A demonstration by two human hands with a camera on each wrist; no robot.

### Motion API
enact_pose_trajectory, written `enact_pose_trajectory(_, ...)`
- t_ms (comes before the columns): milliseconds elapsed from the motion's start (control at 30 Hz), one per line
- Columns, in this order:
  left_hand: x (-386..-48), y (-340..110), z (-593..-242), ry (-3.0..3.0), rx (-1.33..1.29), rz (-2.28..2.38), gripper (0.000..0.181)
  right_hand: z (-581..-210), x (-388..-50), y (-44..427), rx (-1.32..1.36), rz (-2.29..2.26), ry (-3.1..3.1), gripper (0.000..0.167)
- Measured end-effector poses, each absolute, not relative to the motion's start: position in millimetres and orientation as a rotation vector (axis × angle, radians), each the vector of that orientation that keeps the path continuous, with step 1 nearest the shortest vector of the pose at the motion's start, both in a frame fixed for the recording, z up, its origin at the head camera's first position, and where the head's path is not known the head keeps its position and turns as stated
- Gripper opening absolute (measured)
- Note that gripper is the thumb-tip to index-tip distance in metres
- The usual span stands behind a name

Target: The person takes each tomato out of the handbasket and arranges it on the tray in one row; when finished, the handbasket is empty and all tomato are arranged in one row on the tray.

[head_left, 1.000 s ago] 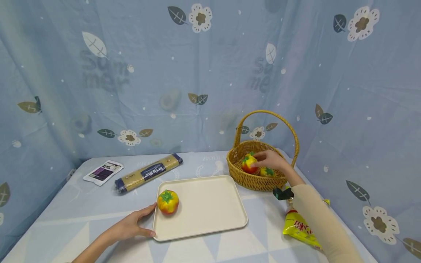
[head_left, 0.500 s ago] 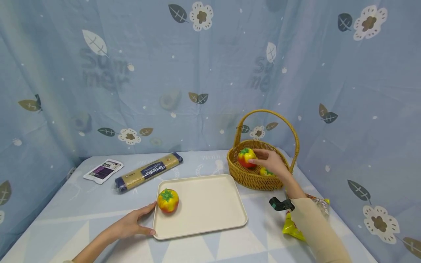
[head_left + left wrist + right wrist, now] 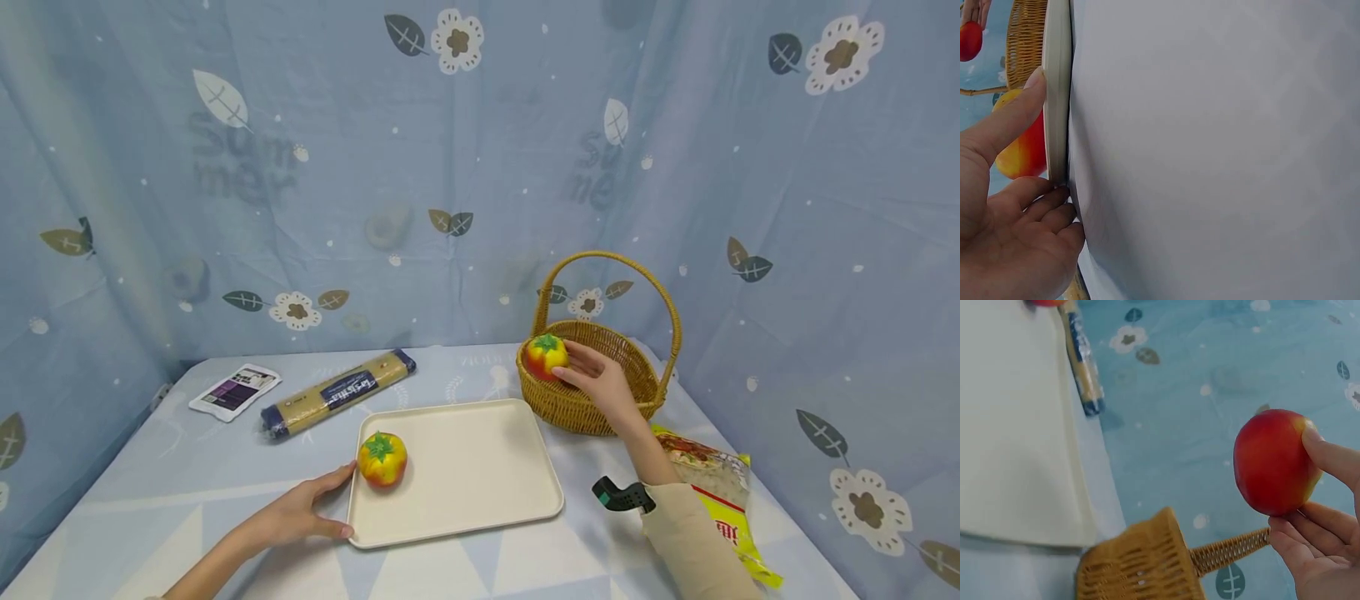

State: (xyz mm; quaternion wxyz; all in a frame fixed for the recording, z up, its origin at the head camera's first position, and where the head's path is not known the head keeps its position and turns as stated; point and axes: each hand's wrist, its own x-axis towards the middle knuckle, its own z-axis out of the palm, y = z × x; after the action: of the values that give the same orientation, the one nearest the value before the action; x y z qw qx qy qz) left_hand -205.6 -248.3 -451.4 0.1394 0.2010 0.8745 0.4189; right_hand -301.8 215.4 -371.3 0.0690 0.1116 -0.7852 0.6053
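My right hand [image 3: 600, 383] pinches a red-and-yellow fruit with a green leafy top [image 3: 546, 357] between thumb and fingers. In the right wrist view this fruit [image 3: 1277, 462] shows its smooth red side. It is at the left rim of the wicker basket [image 3: 562, 408], which has a tall arched handle. My left hand [image 3: 296, 512] rests against the left edge of a cream tray [image 3: 465, 475], thumb and fingertips touching its rim. A similar fruit [image 3: 382, 460] sits on the tray's left part, beside that hand. The right hand hides part of the basket's inside.
A long packet of pasta [image 3: 339, 393] and a small white-and-purple pouch [image 3: 236, 392] lie at the back left. At the right, a yellow food bag [image 3: 720, 500] lies partly under the right forearm. A patterned curtain [image 3: 450, 167] hangs behind the table.
My right hand has lifted the fruit from inside the basket and carried it left to the rim. The other fruit in the basket is now out of sight. My left hand stays put.
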Motion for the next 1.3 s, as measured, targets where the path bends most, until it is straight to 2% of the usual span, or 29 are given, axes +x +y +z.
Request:
enact_pose_trajectory(267, -204.7, -248.6, -450.7, 2.532, 0.631, 1.215, 0.095, -381.6, -296.2, 192.6, 0.366, 2.011, -2.225, 0.063)
enact_pose_trajectory(533, -205.7, -248.3, -450.1, 2.537, 0.651, 1.211, 0.095, -387.7, -290.7, 169.6, 0.391, 2.008, -2.271, 0.062)
enact_pose_trajectory(1000, -206.0, -247.3, -450.2, 2.517, 0.603, 1.236, 0.099, -406.2, -283.0, 143.6, 0.547, 2.12, -2.284, 0.055)
enact_pose_trajectory(1300, -205.3, -248.2, -450.3, 2.515, 0.59, 1.23, 0.1, -421.3, -281.9, 117.0, 0.657, 2.118, -2.408, 0.057)
